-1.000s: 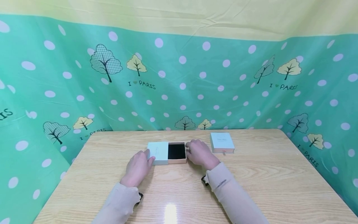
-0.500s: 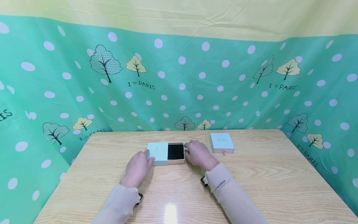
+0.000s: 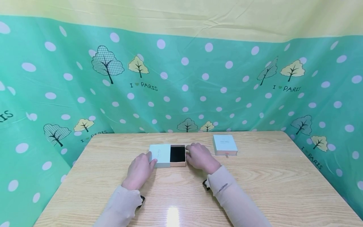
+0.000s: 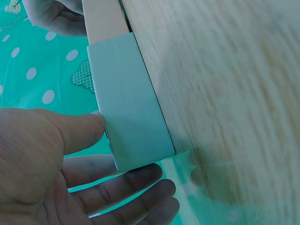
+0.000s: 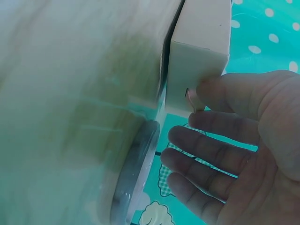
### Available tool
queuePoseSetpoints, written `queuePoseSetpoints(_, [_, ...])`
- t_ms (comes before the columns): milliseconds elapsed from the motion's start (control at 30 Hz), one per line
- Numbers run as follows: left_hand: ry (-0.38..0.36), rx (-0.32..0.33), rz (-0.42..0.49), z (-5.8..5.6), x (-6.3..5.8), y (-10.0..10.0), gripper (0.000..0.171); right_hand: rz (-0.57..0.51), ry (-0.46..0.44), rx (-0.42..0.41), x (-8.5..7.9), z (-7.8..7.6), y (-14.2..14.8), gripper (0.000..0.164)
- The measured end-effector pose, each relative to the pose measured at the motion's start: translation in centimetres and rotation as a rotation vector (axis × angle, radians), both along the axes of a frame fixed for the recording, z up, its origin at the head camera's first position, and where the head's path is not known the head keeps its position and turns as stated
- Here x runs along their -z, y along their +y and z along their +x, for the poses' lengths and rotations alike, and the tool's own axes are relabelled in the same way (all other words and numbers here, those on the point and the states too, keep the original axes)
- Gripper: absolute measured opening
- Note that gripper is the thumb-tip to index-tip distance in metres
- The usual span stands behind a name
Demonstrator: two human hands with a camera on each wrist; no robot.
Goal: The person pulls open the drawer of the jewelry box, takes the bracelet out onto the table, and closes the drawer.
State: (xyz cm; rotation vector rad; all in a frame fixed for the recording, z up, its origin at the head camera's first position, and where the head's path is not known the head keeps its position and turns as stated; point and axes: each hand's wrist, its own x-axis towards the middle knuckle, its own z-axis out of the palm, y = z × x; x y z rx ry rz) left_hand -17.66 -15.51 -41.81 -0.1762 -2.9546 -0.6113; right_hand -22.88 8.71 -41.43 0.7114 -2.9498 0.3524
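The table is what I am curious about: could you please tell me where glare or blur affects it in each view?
Head view: a white glare patch on the table, at the bottom edge; left wrist view: grain blurred toward the right, the box crisper; right wrist view: surface hazy, tinted greenish lower down, perhaps by reflection.
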Motion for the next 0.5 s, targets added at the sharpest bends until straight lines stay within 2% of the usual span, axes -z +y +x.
queuePoseSetpoints(500, [0.000, -0.002, 0.005, 0.06, 0.01, -0.02, 0.050, 0.014, 0.024, -0.017, 0.26, 0.06, -0.31, 0.020])
